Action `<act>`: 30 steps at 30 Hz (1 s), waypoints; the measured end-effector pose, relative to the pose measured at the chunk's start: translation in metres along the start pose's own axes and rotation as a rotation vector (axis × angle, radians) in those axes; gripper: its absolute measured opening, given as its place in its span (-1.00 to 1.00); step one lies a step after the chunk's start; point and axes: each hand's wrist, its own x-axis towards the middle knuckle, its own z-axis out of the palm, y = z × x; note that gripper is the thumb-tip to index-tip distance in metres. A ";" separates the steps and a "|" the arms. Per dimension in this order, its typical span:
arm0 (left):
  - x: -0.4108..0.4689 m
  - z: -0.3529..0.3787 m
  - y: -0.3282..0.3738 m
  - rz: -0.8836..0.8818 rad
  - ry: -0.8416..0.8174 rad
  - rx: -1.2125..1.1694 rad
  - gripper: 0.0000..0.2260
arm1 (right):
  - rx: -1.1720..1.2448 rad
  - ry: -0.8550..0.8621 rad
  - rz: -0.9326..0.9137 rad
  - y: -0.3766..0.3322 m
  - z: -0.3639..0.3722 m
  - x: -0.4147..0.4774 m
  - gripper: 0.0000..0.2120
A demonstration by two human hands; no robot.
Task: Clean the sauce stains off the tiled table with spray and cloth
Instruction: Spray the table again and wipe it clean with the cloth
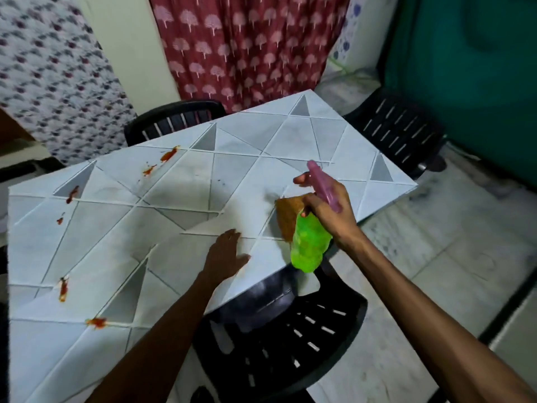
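Spray step in hand; the sauce stains point(168, 155) look untouched

The right hand point(328, 207) grips the green spray bottle point(309, 245) at its pink neck, over the table's point(247, 135) near edge; the left hand point(225, 253) rests flat, fingers spread; the brown cloth point(286, 216) lies behind the bottle; the stains lie well left, so the nozzle probably needs aiming there.

One tiled table point(247, 141), six sauce stains point(168, 154) toward its left edge, one spray bottle point(309, 245), one cloth point(286, 216), three black chairs point(401, 132)
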 end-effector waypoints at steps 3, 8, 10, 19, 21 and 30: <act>0.032 0.011 0.019 -0.023 0.013 0.064 -0.20 | -0.035 0.053 -0.041 0.006 -0.042 0.038 -0.37; 0.077 0.021 0.044 -0.038 -0.030 0.172 -0.27 | -0.038 0.164 -0.063 0.026 -0.091 0.098 -0.48; 0.094 0.023 0.056 -0.045 -0.027 0.172 -0.28 | -0.020 0.198 -0.071 0.034 -0.104 0.121 -0.51; 0.134 0.030 0.076 -0.072 0.004 0.152 -0.38 | -0.011 0.283 -0.147 0.066 -0.127 0.216 -0.68; 0.136 0.034 0.074 -0.091 0.015 0.167 -0.39 | -0.006 0.290 -0.149 0.075 -0.129 0.234 -0.75; 0.139 0.038 0.077 -0.137 0.012 0.167 -0.38 | -0.090 0.321 -0.010 0.094 -0.140 0.255 -0.65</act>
